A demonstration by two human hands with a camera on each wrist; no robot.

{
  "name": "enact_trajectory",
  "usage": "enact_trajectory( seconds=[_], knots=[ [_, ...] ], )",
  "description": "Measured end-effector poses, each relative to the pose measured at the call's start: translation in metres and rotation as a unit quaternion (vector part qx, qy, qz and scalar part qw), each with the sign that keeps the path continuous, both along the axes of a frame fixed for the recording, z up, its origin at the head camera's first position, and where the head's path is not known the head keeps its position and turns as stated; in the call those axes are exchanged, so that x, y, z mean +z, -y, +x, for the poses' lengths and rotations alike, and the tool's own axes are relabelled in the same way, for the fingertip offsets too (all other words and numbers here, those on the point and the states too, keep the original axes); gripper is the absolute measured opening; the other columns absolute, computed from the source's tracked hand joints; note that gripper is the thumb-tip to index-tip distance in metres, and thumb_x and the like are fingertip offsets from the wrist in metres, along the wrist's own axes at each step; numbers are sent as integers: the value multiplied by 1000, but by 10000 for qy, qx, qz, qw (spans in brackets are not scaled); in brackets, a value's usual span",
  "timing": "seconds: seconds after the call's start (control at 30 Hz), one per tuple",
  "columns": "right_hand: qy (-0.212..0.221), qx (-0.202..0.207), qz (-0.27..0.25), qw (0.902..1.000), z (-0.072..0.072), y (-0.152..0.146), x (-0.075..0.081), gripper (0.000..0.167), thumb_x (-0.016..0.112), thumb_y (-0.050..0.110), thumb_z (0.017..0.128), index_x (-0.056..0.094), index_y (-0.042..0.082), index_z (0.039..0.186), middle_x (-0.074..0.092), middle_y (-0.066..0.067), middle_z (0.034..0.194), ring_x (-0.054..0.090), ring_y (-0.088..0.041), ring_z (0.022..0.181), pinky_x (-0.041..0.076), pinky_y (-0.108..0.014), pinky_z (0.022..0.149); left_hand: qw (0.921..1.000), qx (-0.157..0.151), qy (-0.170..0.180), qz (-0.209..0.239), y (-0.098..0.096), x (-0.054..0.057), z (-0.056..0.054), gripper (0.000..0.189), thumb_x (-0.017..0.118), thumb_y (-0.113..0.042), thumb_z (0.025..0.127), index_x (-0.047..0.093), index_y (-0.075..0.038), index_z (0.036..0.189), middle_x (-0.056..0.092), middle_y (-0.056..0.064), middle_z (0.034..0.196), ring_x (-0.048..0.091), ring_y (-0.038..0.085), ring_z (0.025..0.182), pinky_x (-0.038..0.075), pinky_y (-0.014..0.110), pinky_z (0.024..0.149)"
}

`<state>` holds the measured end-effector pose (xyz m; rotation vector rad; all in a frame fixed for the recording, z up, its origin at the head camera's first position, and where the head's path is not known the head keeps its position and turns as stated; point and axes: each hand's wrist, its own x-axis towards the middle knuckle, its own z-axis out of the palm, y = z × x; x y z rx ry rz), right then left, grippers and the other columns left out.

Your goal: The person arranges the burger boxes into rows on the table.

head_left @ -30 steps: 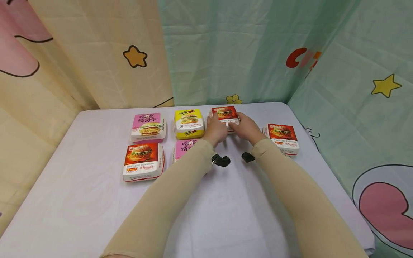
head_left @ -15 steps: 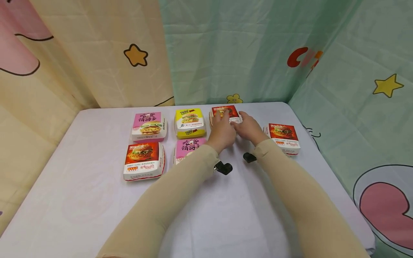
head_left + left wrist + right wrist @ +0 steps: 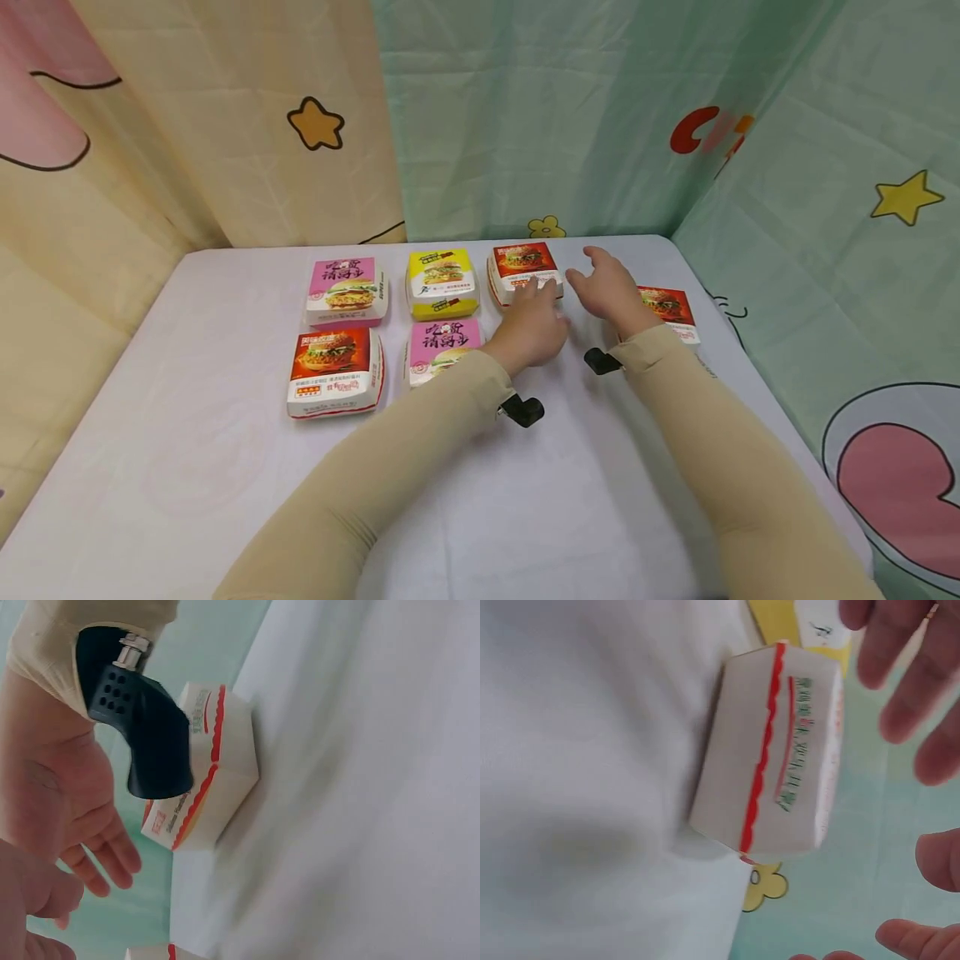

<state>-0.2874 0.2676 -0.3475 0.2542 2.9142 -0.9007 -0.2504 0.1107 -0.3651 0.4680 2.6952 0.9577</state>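
Note:
My left hand (image 3: 534, 327) is held in front of the far red-and-white burger box (image 3: 523, 257), its fingers extended and overlapping the box's front in the head view. To the right of that box, my right hand (image 3: 611, 292) is apart from it, thumb and forefinger spread with nothing between them. The right wrist view shows the side of the same box (image 3: 780, 750) resting on the cloth, left-hand fingers (image 3: 934, 667) above its lid. Partly behind my right forearm lies another red-and-white burger box (image 3: 670, 308), also visible in the left wrist view beyond the right wrist.
A yellow burger box (image 3: 442, 283) stands left of the far red one. Pink boxes lie at the far left (image 3: 347, 290) and in the nearer row (image 3: 442, 346), the latter partly behind my left arm. One more red box (image 3: 335, 372) is at left. Curtains (image 3: 525, 125) border the white-clothed table (image 3: 187, 467).
Both hands have come away from the far red-and-white burger box. The left drew back toward the person, and the right moved right, covering part of the right-hand box.

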Motion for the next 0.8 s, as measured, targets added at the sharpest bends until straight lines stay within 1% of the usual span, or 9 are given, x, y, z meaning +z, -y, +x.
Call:
enact_trajectory(
  seconds=[0.13, 0.33, 0.37, 0.47, 0.57, 0.67, 0.73, 0.8],
  knots=[
    [-101, 50, -45, 9999, 9, -5, 11, 69, 52, 35, 108, 27, 7, 166, 32, -23, 170, 34, -44, 155, 32, -61, 125, 9998, -169, -50, -8, -2, 0, 7, 69, 60, -36, 106, 33, -16, 166, 25, 10, 175, 18, 31, 164, 24, 51, 131],
    [-251, 23, 33, 9997, 22, -25, 22, 72, 52, 37, 108, 24, 7, 167, 32, -25, 169, 42, -49, 148, 40, -66, 117, 9983, -497, -174, -252, -9, -3, 16, 75, 61, -41, 105, 29, -13, 167, 25, 9, 175, 19, 26, 164, 26, 45, 131],
    [-307, 7, 82, 9995, 24, -30, 24, 72, 52, 37, 108, 24, 7, 167, 32, -26, 169, 42, -50, 148, 40, -67, 117, 9981, -525, -174, -270, -10, -3, 17, 76, 62, -42, 105, 28, -14, 167, 24, 8, 175, 19, 26, 164, 26, 44, 131],
    [-448, -9, 245, 9987, 31, -45, 26, 72, 52, 36, 108, 23, 6, 168, 30, -26, 169, 37, -50, 150, 35, -68, 120, 9983, -528, -123, -223, -14, -1, 20, 77, 62, -43, 105, 27, -15, 168, 23, 7, 176, 19, 24, 164, 27, 43, 130],
    [-453, -48, 420, 9981, 37, -60, 24, 72, 52, 35, 108, 22, 7, 168, 26, -27, 171, 31, -51, 153, 30, -71, 121, 9986, -499, -42, -189, -16, 0, 22, 78, 62, -44, 105, 26, -17, 169, 21, 6, 177, 18, 22, 164, 28, 43, 130],
    [-217, -91, 562, 9981, 42, -78, 21, 73, 51, 36, 108, 20, 7, 168, 23, -30, 170, 27, -53, 153, 29, -74, 119, 9985, -516, 64, -140, -18, -1, 24, 79, 62, -44, 105, 24, -18, 169, 20, 6, 177, 19, 22, 164, 29, 43, 130],
    [95, -50, 669, 9977, 43, -90, 18, 75, 51, 36, 108, 18, 6, 168, 21, -33, 169, 26, -55, 151, 32, -74, 117, 9984, -540, 111, -109, -18, -3, 26, 80, 62, -44, 104, 24, -18, 169, 21, 7, 176, 20, 23, 164, 29, 44, 129],
    [446, 103, 856, 9953, 42, -103, 15, 77, 50, 37, 108, 16, 2, 167, 21, -37, 167, 26, -57, 149, 32, -73, 118, 9982, -574, 107, -107, -18, -5, 27, 80, 63, -44, 104, 24, -17, 169, 23, 7, 176, 22, 24, 163, 30, 44, 129]
  ],
)
